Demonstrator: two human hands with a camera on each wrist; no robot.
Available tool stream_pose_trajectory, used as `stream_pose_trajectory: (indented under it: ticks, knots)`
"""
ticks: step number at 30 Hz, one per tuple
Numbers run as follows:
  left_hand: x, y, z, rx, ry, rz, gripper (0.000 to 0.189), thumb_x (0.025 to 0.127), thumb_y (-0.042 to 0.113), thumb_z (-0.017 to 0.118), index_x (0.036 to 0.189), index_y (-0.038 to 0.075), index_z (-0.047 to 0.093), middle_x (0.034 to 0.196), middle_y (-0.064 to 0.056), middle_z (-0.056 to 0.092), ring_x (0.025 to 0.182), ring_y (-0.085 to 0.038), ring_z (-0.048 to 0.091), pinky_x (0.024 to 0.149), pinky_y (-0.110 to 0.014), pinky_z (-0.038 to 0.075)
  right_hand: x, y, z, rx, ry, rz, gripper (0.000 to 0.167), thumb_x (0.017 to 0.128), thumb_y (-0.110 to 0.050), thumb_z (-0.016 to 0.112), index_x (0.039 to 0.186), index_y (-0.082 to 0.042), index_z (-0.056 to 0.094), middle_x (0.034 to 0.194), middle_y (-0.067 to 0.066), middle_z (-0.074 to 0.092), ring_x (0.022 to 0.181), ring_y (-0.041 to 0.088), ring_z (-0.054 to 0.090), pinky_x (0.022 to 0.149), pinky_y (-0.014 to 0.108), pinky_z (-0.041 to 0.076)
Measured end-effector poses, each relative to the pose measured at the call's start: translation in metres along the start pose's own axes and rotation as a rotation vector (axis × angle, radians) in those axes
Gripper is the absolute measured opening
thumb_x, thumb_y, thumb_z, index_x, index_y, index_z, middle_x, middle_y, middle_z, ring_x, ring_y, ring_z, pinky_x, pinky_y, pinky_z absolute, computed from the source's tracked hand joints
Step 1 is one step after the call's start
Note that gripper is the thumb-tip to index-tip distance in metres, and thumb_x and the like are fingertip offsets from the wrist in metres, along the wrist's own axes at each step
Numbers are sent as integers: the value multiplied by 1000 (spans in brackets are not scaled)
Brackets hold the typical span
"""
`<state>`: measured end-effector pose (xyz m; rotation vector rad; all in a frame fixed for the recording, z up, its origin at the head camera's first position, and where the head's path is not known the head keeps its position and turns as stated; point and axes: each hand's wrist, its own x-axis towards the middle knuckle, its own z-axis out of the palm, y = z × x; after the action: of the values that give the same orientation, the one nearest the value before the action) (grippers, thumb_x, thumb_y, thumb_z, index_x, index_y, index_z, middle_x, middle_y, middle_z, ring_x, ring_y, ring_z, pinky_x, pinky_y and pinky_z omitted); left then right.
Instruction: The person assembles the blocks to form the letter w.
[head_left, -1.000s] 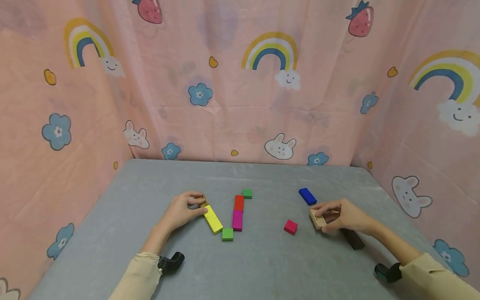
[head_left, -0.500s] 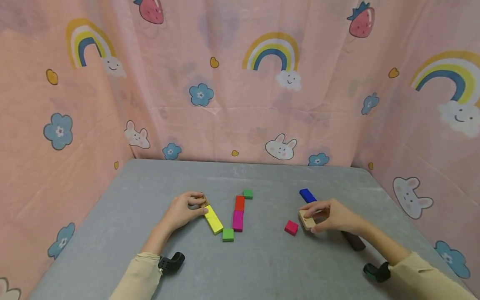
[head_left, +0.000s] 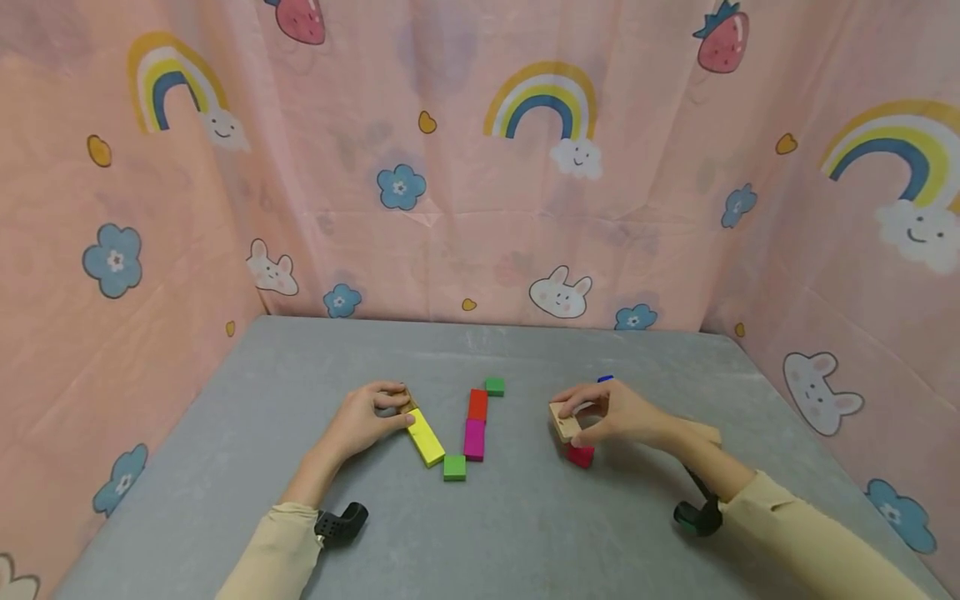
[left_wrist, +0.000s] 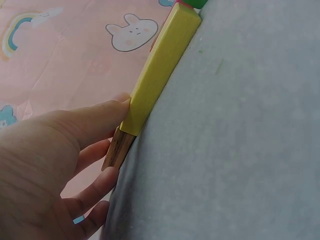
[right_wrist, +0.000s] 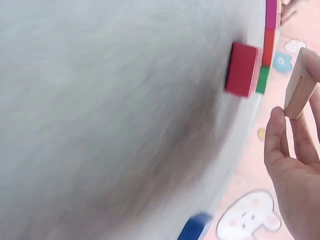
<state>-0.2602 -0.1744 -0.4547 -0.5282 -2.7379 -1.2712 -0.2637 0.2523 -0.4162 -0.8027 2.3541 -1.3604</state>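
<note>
In the head view my left hand (head_left: 365, 421) holds the far end of a row of blocks. Its fingers curl at a brown wooden block (left_wrist: 118, 147), while the thumb presses the side of the yellow block (head_left: 425, 437). A green block (head_left: 454, 468) touches the yellow one's near end; a magenta block (head_left: 474, 440), an orange-red block (head_left: 477, 405) and another green block (head_left: 495, 387) run away from it. My right hand (head_left: 618, 415) pinches a pale wooden block (head_left: 564, 422) between thumb and fingers, raised off the table. Below it lies a red block (head_left: 581, 456), partly covered.
A blue block (right_wrist: 194, 227) lies behind the right hand, mostly hidden in the head view. Another pale wooden piece (head_left: 699, 430) shows past the right forearm. A grey cloth (head_left: 525, 533) covers the table, with a pink printed curtain (head_left: 480, 250) around it.
My right hand has carried the pale wooden block leftward, from near the blue block to over the red block. The left hand and the row of blocks stay where they were.
</note>
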Motion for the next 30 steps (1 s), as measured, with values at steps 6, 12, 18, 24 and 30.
stream_pose_trajectory:
  ticks: [6, 12, 18, 24, 30]
  knots:
    - [-1, -1, 0, 15, 1, 1, 41, 84, 27, 81, 118, 7, 73, 134, -3, 59, 130, -31, 46, 104, -53, 39, 28, -5, 17, -54, -37, 31, 27, 75, -10, 87, 101, -13, 78, 126, 2, 64, 123, 26, 51, 94, 37, 51]
    - [0, 0, 0, 24, 6, 0, 41, 84, 27, 81, 118, 7, 73, 134, -4, 59, 129, -32, 47, 104, -54, 39, 47, -7, 24, -71, -68, 12, 28, 76, -9, 86, 102, -12, 77, 127, 2, 64, 120, 24, 54, 94, 40, 51]
    - [1, 0, 0, 23, 1, 7, 41, 84, 26, 81, 119, 6, 73, 134, -4, 59, 130, -32, 47, 104, -53, 39, 61, -2, 23, -102, -59, 8, 28, 75, -9, 87, 102, -11, 78, 124, 4, 65, 116, 25, 56, 95, 40, 50]
    - [1, -1, -1, 21, 0, 14, 41, 84, 26, 81, 118, 6, 73, 133, -5, 59, 129, -32, 47, 104, -52, 39, 71, 2, 25, -111, -47, 23, 29, 74, -8, 88, 101, -8, 78, 120, 4, 66, 112, 24, 58, 95, 40, 50]
    - [1, -2, 0, 21, -3, 19, 41, 84, 26, 81, 118, 6, 73, 134, -5, 59, 130, -32, 47, 104, -52, 39, 74, 3, 26, -106, -36, 23, 31, 73, -8, 88, 102, -8, 78, 122, 4, 66, 114, 23, 59, 97, 41, 48]
